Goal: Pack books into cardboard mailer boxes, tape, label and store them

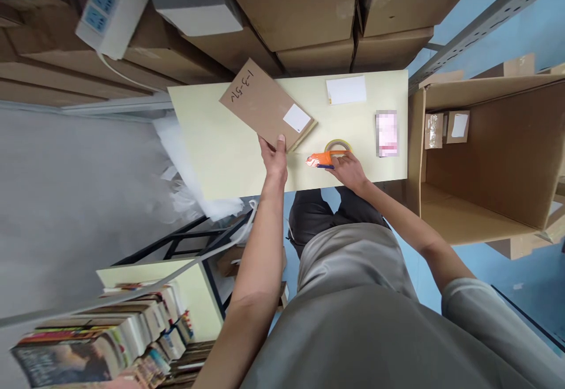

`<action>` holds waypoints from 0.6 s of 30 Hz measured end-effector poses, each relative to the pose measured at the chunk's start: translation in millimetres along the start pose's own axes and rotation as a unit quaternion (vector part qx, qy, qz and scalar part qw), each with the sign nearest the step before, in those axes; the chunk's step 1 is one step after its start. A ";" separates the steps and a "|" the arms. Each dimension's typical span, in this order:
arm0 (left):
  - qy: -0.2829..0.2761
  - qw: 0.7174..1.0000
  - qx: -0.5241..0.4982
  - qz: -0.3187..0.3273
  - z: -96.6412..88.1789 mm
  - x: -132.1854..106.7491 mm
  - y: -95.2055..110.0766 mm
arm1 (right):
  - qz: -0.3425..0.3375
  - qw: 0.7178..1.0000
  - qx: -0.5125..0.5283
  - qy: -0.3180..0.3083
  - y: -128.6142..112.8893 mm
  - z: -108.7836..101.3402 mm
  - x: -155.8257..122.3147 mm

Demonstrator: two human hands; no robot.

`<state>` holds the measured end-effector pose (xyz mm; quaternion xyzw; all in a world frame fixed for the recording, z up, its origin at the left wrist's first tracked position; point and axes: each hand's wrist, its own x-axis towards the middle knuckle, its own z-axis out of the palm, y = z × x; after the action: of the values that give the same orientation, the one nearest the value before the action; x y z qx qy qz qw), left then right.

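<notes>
My left hand (276, 156) is closed on the near edge of a flat brown cardboard box (260, 97), its thumb on top. The box is tilted on the table and carries handwritten marks and a white label (296, 118). To the right, my right hand (348, 170) has its fingers wrapped round an orange tape dispenser (320, 159) with a blue strip along its lower side. A ring-shaped tape roll (338, 145) shows just behind my fingers. The dispenser's front end points left, close to the box's lower corner.
On the pale table (212, 159) lie a white card (346, 90) and a blurred pinkish item (387, 133). A large open carton (498, 159) stands right, with small boxes inside. Boxes and a power strip (110, 24) line the shelf behind. Books (132, 330) are at lower left.
</notes>
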<state>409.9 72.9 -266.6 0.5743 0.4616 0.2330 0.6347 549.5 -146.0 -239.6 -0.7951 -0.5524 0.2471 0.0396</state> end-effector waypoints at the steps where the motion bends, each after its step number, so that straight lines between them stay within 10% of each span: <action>1: 0.004 1.000 -0.002 -0.003 0.0 0.0 0.0 | 0.000 1.000 0.007 0.007 0.4 1.3 -0.1; 18: 0.018 1.000 0.004 -0.012 3.3 -4.7 10.3 | 0.005 1.000 0.000 -0.023 -4.3 -5.9 -2.5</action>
<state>412.9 69.7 -255.7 0.5670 0.4810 0.2334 0.6266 547.7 -145.4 -232.1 -0.7921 -0.5490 0.2654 0.0256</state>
